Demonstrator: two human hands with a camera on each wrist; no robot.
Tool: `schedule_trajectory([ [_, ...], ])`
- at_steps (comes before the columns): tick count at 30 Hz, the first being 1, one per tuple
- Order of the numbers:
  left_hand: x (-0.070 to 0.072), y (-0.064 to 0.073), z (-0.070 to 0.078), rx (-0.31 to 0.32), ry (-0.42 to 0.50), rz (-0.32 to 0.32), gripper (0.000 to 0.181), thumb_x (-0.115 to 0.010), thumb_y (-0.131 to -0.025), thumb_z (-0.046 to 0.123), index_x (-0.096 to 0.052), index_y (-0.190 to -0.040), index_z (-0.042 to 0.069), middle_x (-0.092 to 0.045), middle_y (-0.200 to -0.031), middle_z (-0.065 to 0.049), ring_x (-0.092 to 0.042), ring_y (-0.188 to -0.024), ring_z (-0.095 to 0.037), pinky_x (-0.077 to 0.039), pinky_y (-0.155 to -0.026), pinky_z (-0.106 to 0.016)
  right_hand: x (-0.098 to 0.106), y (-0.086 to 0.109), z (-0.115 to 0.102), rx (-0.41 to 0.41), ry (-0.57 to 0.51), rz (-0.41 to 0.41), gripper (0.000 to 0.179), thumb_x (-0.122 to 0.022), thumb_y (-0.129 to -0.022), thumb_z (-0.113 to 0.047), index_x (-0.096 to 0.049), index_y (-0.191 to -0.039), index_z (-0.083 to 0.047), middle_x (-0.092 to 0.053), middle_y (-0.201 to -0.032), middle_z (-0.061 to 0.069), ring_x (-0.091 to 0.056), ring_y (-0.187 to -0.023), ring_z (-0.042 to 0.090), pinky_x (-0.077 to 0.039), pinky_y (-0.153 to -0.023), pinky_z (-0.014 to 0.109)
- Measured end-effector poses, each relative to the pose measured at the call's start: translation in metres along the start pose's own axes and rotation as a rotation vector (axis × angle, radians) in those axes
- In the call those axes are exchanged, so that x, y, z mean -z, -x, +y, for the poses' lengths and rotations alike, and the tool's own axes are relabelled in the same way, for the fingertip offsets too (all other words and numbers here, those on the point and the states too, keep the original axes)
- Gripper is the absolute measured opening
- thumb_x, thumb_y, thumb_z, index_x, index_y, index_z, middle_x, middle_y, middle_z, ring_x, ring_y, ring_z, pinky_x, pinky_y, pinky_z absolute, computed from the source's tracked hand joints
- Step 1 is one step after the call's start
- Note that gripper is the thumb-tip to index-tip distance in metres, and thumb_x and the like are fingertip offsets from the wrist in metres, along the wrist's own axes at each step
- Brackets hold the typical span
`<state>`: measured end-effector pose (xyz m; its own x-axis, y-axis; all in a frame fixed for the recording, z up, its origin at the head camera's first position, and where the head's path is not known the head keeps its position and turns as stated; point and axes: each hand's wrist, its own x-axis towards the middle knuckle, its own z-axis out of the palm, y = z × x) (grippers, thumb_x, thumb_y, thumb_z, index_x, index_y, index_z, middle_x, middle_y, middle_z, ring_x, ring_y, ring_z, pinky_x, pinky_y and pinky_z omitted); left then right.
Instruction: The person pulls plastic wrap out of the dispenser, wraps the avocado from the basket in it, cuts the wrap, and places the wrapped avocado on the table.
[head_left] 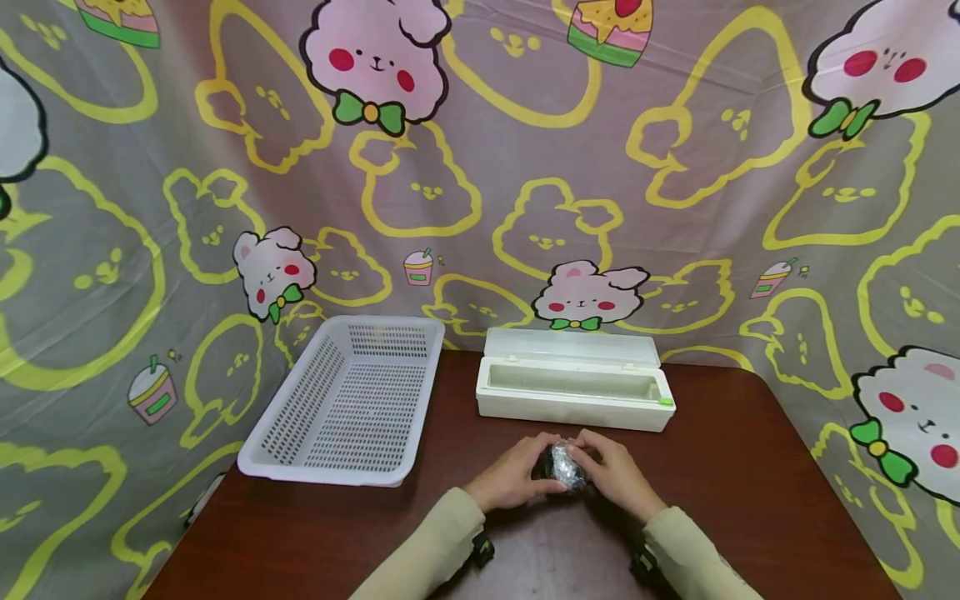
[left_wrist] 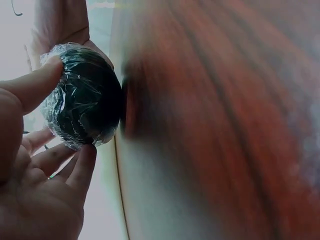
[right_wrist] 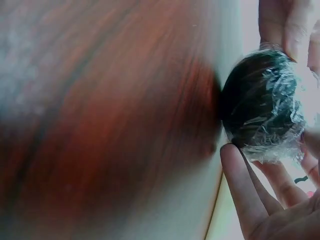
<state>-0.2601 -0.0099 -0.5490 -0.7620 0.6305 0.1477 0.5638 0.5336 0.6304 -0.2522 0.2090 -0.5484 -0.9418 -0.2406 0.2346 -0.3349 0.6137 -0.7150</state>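
Observation:
A dark, rounded object wrapped in clear plastic film (head_left: 566,468) is between both hands, low over the brown table. What lies under the film cannot be told. My left hand (head_left: 517,473) grips it from the left; in the left wrist view its thumb presses the film and the fingertips touch the underside of the dark wrapped object (left_wrist: 87,100). From the other side my right hand (head_left: 615,477) grips it too. The right wrist view shows crumpled film on the dark wrapped object (right_wrist: 265,105), with right fingers below it.
A white slotted plastic basket (head_left: 411,454) stands at the left of the table (head_left: 720,500). Behind the hands lies a long white box (head_left: 570,410) with its clear lid (head_left: 570,346) raised and a green piece (head_left: 665,402) at its right end. A patterned curtain (head_left: 465,167) surrounds the table.

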Motion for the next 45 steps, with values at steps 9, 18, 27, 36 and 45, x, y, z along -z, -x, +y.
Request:
schedule_trajectory([
  [9, 0.001, 0.002, 0.006, -0.059, -0.139, -0.042, 0.063, -0.061, -0.103, 0.042, -0.04, -0.155, 0.014, -0.047, -0.158, -0.012, -0.046, -0.144, -0.025, -0.043, -0.117, -0.039, 0.002, 0.004, -0.004, 0.017, 0.054, 0.033, 0.012, -0.067, -0.102, -0.025, -0.072, -0.092, -0.026, -0.076, -0.103, -0.006, -0.065, -0.09, 0.007, -0.053, -0.078, 0.027],
  [18, 0.002, 0.006, 0.006, -0.082, -0.25, -0.105, 0.074, -0.049, -0.109, 0.042, -0.019, -0.165, 0.004, -0.028, -0.17, -0.012, -0.034, -0.153, -0.025, -0.037, -0.122, -0.04, 0.008, 0.006, -0.006, 0.093, 0.108, 0.03, 0.023, -0.074, -0.097, -0.024, -0.081, -0.115, -0.012, -0.077, -0.118, 0.005, -0.072, -0.113, 0.024, -0.06, -0.093, 0.044],
  [27, 0.003, 0.006, 0.006, -0.016, -0.195, -0.144, 0.075, -0.047, -0.109, 0.045, -0.014, -0.166, 0.008, -0.025, -0.171, -0.008, -0.03, -0.156, -0.024, -0.036, -0.123, -0.042, 0.011, 0.011, -0.013, 0.128, 0.155, 0.006, 0.031, -0.073, -0.098, -0.029, -0.078, -0.121, -0.009, -0.071, -0.116, 0.003, -0.07, -0.097, 0.018, -0.059, -0.079, 0.031],
  [36, 0.004, 0.005, 0.003, -0.022, -0.196, -0.137, 0.076, -0.048, -0.109, 0.044, -0.015, -0.166, 0.007, -0.026, -0.171, -0.008, -0.031, -0.155, -0.024, -0.036, -0.123, -0.041, 0.006, 0.012, -0.026, 0.164, 0.366, 0.053, 0.032, -0.079, -0.092, -0.022, -0.078, -0.121, -0.008, -0.071, -0.09, -0.003, -0.061, -0.074, 0.008, -0.052, -0.065, 0.03],
  [45, 0.003, 0.006, 0.0, -0.05, -0.197, -0.12, 0.075, -0.05, -0.108, 0.043, -0.018, -0.166, 0.006, -0.029, -0.17, -0.007, -0.035, -0.153, -0.024, -0.038, -0.121, -0.041, -0.001, 0.016, -0.041, 0.213, 0.472, 0.161, 0.019, -0.085, -0.085, -0.013, -0.083, -0.102, -0.006, -0.078, -0.088, 0.008, -0.072, -0.078, 0.023, -0.059, -0.069, 0.041],
])
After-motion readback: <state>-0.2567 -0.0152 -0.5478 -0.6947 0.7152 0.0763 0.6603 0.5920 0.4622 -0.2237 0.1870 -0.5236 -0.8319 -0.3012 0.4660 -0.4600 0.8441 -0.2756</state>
